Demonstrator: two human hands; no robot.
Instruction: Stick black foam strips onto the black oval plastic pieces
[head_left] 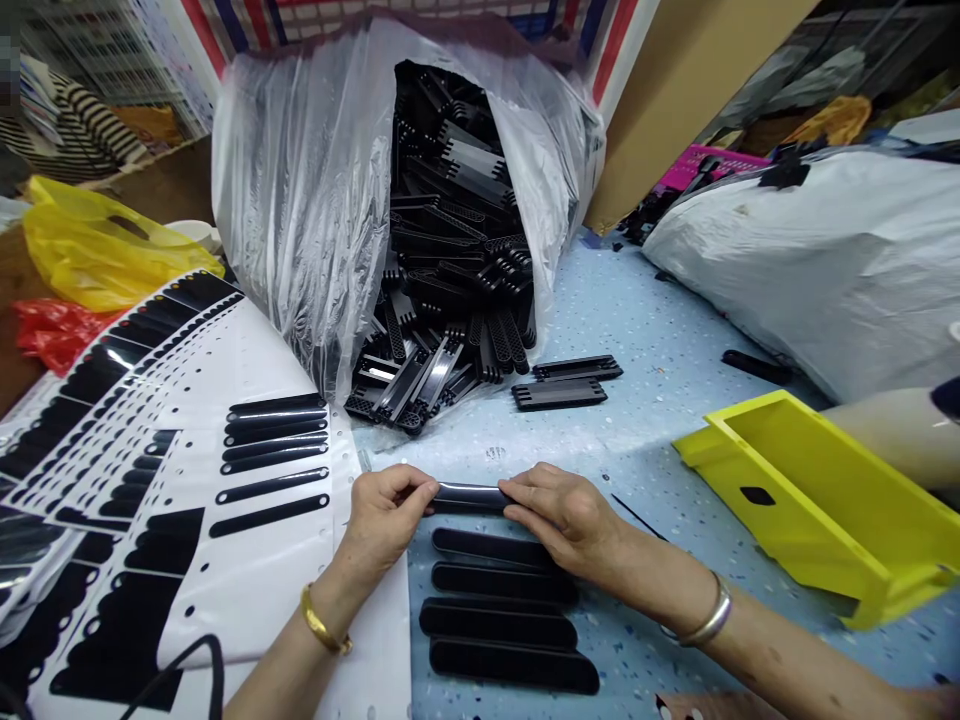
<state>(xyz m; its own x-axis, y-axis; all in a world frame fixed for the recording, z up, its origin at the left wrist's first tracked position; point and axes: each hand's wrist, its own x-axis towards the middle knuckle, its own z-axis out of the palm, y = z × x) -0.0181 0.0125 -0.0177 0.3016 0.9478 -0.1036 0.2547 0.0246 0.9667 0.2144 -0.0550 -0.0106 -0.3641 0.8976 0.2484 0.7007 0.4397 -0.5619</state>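
A narrow, glossy black strip (471, 495) stretches level between my two hands. My left hand (390, 505) pinches its left end with thumb and forefinger, and a gold bangle is on that wrist. At the other end, my right hand (559, 510) grips it with the fingers closed together. Just below, several black bars with rounded ends (499, 622) lie in a stack of rows on the blue speckled table (637, 640). Left of my left hand is a white sheet (277, 580) bearing black strip stickers (274, 485) with a hole at each end.
A clear plastic bag (300, 200) spills black plastic pieces (457, 250) at the back. Two toothed black pieces (561, 393) lie before it. A yellow bin (817, 500) and a white sack (825, 260) stand to the right. More sticker sheets (135, 400) and a yellow bag (105, 245) are at left.
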